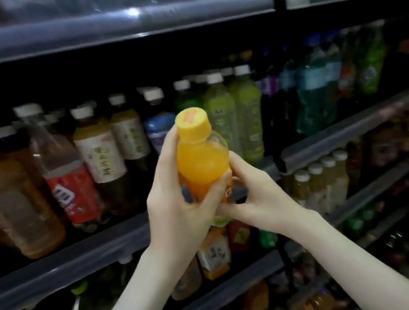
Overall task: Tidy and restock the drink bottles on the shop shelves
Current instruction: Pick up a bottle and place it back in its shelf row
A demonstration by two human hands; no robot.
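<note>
- I am looking through the head camera at an orange drink bottle (pixel 202 160) that both hands are holding up in front of the shelves. It is standing nearly upright, with its yellow cap (pixel 193 122) tipping slightly toward me.
- The left hand (pixel 175 202) is gripping the bottle around its middle. Its thumb is lying across the front, and its fingers are reaching up behind toward the neck.
- The right hand (pixel 259 194) is pinching the lower part of the bottle from the right side, with its fingers curling around the label.
- Behind the hands, the middle shelf (pixel 58 270) is carrying rows of drinks. A big amber bottle (pixel 11 204) and a red-labelled bottle (pixel 71 194) are leaning at the left, and green bottles (pixel 247 116) with white caps are standing just right of the held one.
- More bottles are showing on the lower shelves, too blurred for me to tell apart.
</note>
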